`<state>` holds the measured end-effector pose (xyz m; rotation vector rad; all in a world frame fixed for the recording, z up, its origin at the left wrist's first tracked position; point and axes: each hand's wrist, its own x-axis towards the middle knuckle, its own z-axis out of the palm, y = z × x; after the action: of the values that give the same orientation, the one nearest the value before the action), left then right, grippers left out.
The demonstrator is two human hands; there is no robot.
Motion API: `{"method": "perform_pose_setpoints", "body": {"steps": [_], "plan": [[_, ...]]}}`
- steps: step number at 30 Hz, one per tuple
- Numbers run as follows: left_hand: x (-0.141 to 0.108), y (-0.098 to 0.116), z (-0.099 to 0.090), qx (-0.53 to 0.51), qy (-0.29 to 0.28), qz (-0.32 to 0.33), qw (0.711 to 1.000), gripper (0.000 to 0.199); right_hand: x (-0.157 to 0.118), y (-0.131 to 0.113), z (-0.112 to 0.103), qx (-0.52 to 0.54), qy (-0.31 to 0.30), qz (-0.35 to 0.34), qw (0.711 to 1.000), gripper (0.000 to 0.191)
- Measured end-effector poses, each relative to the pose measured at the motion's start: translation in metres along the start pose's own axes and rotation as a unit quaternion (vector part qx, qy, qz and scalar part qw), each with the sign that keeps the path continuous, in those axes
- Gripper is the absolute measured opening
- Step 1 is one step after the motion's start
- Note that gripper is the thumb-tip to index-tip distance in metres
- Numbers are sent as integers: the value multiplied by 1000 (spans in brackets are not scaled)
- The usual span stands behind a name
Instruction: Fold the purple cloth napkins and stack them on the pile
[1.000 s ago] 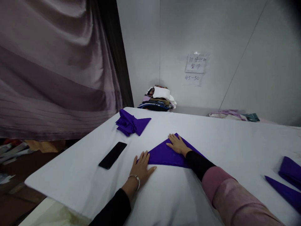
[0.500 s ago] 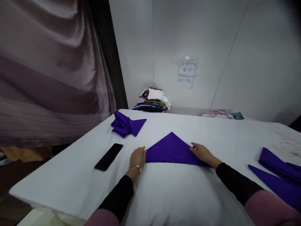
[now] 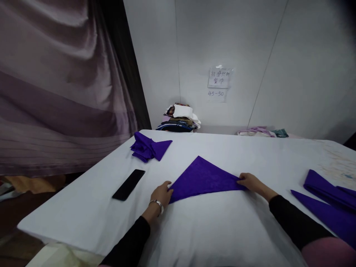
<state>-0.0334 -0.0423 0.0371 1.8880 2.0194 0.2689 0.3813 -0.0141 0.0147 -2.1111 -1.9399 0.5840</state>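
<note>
A purple cloth napkin, folded into a triangle, lies on the white-covered table with its peak pointing away from me. My left hand, with a bracelet at the wrist, pinches its left corner between thumb and fingers. At the opposite end, my right hand is closed on the right corner. The lower edge runs between both hands, slanting up toward the right. A black phone rests to the left of my left hand.
A crumpled purple cloth lies at the table's far left. Folded purple cloths lie at the right. Behind the table are a pile of clothes and a wall with a handwritten sign. A curtain hangs at left.
My right hand has moved right, out to the napkin's right corner, and grips it. My left hand has shifted slightly down and left with its corner, so the napkin has turned a little.
</note>
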Motion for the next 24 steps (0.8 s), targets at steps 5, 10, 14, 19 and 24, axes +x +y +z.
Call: {"method": "perform_pose_setpoints", "body": {"steps": [5, 10, 14, 19, 24], "plan": [[-52, 44, 32, -113, -123, 106, 980, 59, 35, 19, -24, -25, 43, 14, 999, 13], [-87, 86, 67, -217, -213, 167, 938, 65, 52, 28, -32, -62, 101, 20, 993, 23], [-86, 88, 75, -318, -279, 134, 896, 51, 38, 21, -24, -86, 147, -14, 985, 38], [-81, 85, 72, -367, -314, 88, 871, 44, -41, -15, 11, -23, 97, -255, 962, 48], [-79, 91, 70, -401, -366, 97, 834, 39, -129, -51, 38, 62, -72, -381, 920, 69]]}}
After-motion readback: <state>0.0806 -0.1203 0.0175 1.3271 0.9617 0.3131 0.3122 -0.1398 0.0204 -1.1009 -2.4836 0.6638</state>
